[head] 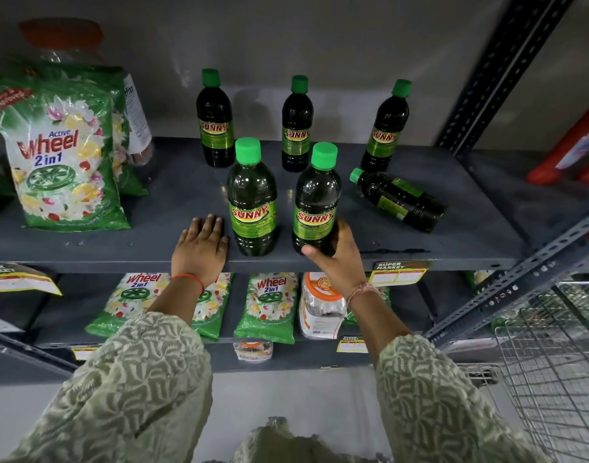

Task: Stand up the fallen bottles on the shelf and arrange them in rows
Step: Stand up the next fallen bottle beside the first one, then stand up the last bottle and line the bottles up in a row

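Note:
Dark green "Sunny" bottles with green caps stand on the grey shelf [172,208]. Three stand along the back: left [214,121], middle [297,127], right [386,128]. Two stand at the front: one [252,202] beside my left hand, another [316,202] gripped low down by my right hand [336,259]. One bottle [398,199] lies on its side at the right, cap pointing left. My left hand [201,248] rests flat on the shelf edge, fingers spread, holding nothing.
Green Wheel detergent bags [62,152] stand at the shelf's left, with a clear jar behind them. More bags and a jar [319,305] fill the lower shelf. A slotted metal upright [507,71] bounds the right side. A wire trolley [550,362] sits at lower right.

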A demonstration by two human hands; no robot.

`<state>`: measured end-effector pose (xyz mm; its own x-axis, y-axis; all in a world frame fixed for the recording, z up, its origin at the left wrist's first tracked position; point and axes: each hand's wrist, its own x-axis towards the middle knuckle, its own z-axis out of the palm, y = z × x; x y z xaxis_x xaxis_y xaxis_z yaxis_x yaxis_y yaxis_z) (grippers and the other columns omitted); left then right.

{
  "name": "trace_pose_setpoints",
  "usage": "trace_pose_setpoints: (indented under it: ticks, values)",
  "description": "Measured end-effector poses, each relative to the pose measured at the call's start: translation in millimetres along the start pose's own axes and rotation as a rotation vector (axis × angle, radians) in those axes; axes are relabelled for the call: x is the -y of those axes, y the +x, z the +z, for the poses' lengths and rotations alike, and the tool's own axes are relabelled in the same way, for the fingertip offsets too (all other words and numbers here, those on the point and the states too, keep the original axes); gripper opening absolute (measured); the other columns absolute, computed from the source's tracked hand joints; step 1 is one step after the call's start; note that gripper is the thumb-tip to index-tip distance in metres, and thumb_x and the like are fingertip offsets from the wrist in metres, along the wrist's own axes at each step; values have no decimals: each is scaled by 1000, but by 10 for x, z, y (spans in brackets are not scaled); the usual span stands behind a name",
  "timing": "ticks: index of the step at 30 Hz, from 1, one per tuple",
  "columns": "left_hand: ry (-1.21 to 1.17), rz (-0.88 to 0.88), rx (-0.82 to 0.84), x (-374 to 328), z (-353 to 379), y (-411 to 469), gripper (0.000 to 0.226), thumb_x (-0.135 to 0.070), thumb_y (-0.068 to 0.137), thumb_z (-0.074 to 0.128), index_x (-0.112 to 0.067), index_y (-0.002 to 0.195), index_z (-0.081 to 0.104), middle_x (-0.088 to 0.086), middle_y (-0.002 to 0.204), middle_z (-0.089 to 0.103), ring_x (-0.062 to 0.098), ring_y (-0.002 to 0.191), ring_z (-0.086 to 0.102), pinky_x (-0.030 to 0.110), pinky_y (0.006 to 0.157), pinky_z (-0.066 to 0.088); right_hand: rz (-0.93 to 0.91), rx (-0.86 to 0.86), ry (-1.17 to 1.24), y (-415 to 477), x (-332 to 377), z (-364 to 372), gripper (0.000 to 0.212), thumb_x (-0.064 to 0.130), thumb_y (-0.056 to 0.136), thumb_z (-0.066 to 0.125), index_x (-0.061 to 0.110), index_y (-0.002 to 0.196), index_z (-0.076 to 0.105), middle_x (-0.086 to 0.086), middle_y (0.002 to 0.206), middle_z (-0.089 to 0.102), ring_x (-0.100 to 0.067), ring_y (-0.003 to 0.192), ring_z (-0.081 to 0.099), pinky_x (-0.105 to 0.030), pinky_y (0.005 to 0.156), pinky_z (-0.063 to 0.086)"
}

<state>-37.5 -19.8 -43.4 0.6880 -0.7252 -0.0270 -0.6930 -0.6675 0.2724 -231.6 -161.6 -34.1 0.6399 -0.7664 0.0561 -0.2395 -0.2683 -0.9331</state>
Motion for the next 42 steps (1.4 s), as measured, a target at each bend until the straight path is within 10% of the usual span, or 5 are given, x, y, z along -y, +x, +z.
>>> trace_pose_setpoints:
  ticks: [6, 14, 27, 36, 42]
  values:
    - [-49, -27, -16, -103, 14, 57, 52, -22, 96, 26, -9, 146, 16, 9, 158, 14, 26, 147, 8, 39, 121, 9, -258, -489, -532, 293, 152, -488, 62, 41, 86, 51, 4, 134, 37, -18, 151, 26, -30, 140, 21, -35, 115, 17]
    - [-40, -48, -83, -106, 93, 39, 55, -27, 93, 21, -11, 145, 18, 7, 157, 18, 24, 147, 12, 39, 121, 11, 361, 60, -1212, 1221, 148, -1229, 90, 44, 61, 77, 18, 136, 35, -10, 140, 45, -31, 130, 40, -43, 106, 30]
    - [-16, -55, -139, -115, 136, 24, 69, -31, 78, 17, -10, 143, 27, 10, 154, 28, 26, 145, 21, 41, 120, 18, 37, -606, -227, 1067, 116, -594, 92, 38, 51, 85, -1, 123, 42, -23, 122, 49, -38, 118, 42, -47, 98, 35]
    - [-20, -75, -132, -123, 119, 17, 69, -30, 78, 16, -11, 143, 25, 8, 155, 26, 23, 145, 19, 38, 120, 15, 5, -472, 135, 897, -12, -656, 73, 2, 66, 75, 8, 129, 37, -7, 111, 55, -21, 99, 55, -17, 84, 50]
    - [-15, -77, -126, -123, 116, 18, 69, -32, 79, 15, -11, 144, 23, 8, 155, 24, 22, 145, 18, 37, 120, 15, 83, -517, -36, 869, -46, -542, 99, 21, 51, 88, 6, 131, 34, -18, 134, 44, -31, 124, 41, -41, 105, 36]
